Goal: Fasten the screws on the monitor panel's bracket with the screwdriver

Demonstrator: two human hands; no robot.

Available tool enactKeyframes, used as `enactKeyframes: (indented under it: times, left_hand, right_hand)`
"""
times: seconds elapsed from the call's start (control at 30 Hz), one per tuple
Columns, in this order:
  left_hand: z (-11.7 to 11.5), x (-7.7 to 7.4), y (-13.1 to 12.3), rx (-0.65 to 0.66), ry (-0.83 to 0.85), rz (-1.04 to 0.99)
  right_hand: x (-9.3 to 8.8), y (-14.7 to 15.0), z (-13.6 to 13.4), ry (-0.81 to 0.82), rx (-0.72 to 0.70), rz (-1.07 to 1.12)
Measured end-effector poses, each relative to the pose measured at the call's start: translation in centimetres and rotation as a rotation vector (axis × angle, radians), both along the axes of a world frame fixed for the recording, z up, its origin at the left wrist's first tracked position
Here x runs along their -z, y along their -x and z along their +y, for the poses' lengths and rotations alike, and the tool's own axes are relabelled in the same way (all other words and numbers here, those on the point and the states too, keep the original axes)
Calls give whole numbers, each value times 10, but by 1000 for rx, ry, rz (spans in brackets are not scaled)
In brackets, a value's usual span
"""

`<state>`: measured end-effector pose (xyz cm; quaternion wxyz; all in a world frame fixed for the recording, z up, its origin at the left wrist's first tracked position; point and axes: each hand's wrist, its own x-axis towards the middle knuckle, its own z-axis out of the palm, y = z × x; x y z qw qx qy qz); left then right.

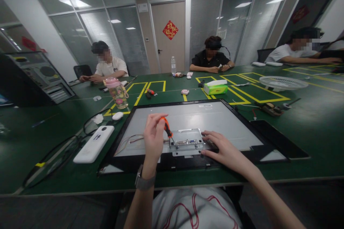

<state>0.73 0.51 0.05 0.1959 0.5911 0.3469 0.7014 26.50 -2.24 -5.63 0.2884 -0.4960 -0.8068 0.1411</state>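
Observation:
A monitor [228, 121] lies face down on the green table, its grey metal back up inside a black frame. My left hand [153, 137] is closed on an orange-handled screwdriver [167, 127], whose tip points down at the small metal circuit-board cover [188, 142] in the lower middle of the panel. My right hand [223, 148] rests with fingers spread on the right edge of that cover and the black frame. Thin wires [129, 142] run left from the cover.
A white power bank [94, 144] and black cables [64, 150] lie to the left. A pink-lidded bottle [117, 93], a tissue box [215, 88], a white fan grille [283, 83] and another screwdriver [149, 93] sit farther back. Three people sit along the far side.

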Motion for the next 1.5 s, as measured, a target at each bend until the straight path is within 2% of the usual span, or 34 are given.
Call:
enactKeyframes:
  times: [0.1, 0.17, 0.37, 0.43, 0.57, 0.63, 0.7, 0.8, 0.9, 1.07, 1.13, 1.23, 1.3, 1.43, 1.5]
  left_hand:
    - [-2, 3, 0, 158, 69, -75]
    - [-4, 1, -1, 172, 97, -76]
    - [1, -6, -5, -86, -34, -10]
    - [3, -5, -4, -80, -4, -18]
    - [0, -4, -4, 92, 90, -52]
    - [-1, -6, -6, 60, 63, 6]
    - [-2, -9, -8, -39, -2, 49]
    - [0, -11, -9, -107, -43, 41]
    - [0, -8, -9, -36, -26, 46]
    - [-5, -3, -9, 274, 94, 18]
    - [-6, -5, -9, 263, 79, 13]
    - [-6, -7, -10, 123, -9, 45]
    - [-5, -8, -10, 93, -20, 47]
    - [-5, -4, -10, 228, 67, -46]
    - [-5, -2, -10, 253, 77, -84]
  right_hand:
    - [0, 0, 0, 3, -5, -5]
    - [1, 0, 1, 3, -4, -6]
    - [-1, 1, 0, -4, -9, -1]
    - [-2, 1, -1, -5, -3, 1]
    - [-1, 1, -1, -2, -1, 0]
    - [-1, 1, -1, 3, -1, -1]
    - [0, 0, 0, 6, -3, -3]
    - [1, 0, 0, 4, -5, -2]
    - [1, 0, 0, 5, -2, -1]
    - [-1, 0, -1, 8, -6, -8]
    - [-1, 0, -1, 5, -5, -4]
    - [0, 0, 0, -1, -3, 3]
    - [1, 0, 0, -5, -9, 6]
    - [2, 0, 1, 2, -16, 2]
    - [1, 0, 0, 4, -11, 1]
